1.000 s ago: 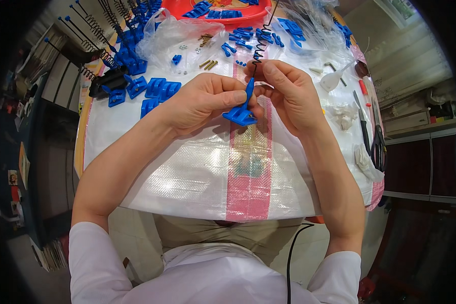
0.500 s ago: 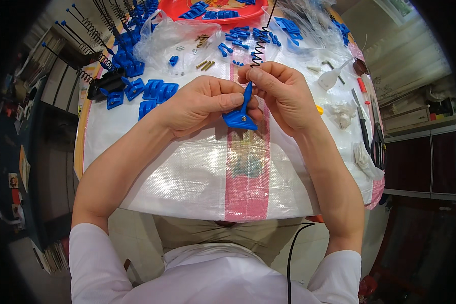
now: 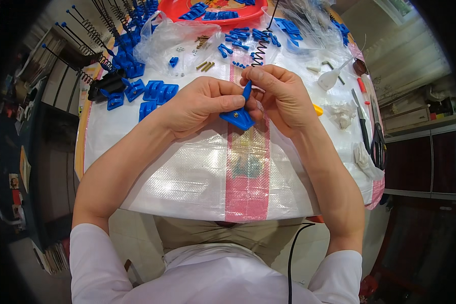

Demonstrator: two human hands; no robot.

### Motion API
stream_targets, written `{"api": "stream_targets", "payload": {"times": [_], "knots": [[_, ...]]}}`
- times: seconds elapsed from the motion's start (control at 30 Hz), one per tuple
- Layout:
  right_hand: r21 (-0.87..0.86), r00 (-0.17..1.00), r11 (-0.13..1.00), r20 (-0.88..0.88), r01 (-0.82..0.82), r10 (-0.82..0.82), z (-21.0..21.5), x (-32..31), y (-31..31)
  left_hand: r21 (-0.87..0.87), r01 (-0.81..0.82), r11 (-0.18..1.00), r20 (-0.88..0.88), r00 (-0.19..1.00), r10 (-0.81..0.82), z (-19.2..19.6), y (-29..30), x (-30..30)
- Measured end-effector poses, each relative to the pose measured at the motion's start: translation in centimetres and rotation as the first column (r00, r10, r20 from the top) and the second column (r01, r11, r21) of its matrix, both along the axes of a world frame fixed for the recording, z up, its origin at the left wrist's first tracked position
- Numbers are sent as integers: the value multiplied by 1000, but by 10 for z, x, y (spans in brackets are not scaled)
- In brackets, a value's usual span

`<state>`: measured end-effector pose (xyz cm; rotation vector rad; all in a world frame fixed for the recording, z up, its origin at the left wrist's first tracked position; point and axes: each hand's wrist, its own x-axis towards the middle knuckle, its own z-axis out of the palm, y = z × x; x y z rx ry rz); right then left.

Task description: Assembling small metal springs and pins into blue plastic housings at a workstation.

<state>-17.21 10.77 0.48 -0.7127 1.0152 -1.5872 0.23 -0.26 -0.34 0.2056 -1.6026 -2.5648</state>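
Note:
Near the middle of the table, my left hand (image 3: 200, 104) is closed on a blue plastic holder (image 3: 242, 120). Its flat base with a small brass-coloured screw faces down toward me, and its narrow stem points up between my fingers. Thumb and fingers of my right hand (image 3: 283, 93) are pinched at the lower end of a black coil spring (image 3: 261, 50), where it meets the tip of the stem. My fingertips hide the exact joint. Above, the spring runs into a straight black rod that leans away to the right.
At left stand finished-looking blue holders with springs (image 3: 129, 66) and loose blue bases (image 3: 159, 92). Beyond are brass screws (image 3: 205, 66), a plastic bag (image 3: 169, 43), small blue parts (image 3: 238, 34) and a red basin (image 3: 172, 11). Scissors (image 3: 378, 147), a knife (image 3: 363, 129) and crumpled tissue (image 3: 343, 114) lie right.
The blue holder has turned about its stem, so its base now slants down to the right and the screw sits further left. Both hands have barely moved.

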Motion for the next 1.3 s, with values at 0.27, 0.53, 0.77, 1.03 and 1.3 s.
{"api": "stream_targets", "payload": {"times": [0.27,0.53,0.77,1.03,1.3], "knots": [[-25,998,999,56,-35,36,4,3,2,27,26,999,-27,999,-25,0,1,1],[-5,998,1000,65,-11,11,4,3,1,18,-11,1000,-18,1000,11,-1,1,-2],[6,998,998,34,59,-60,0,8,-2,20,-66,998,16,998,65,0,1,-1],[-28,996,996,-33,80,-81,1,9,-1,31,-96,995,13,995,95,1,1,-2],[-77,1000,997,-21,14,-16,3,6,1,61,-73,995,-13,997,74,1,1,-1]]}}
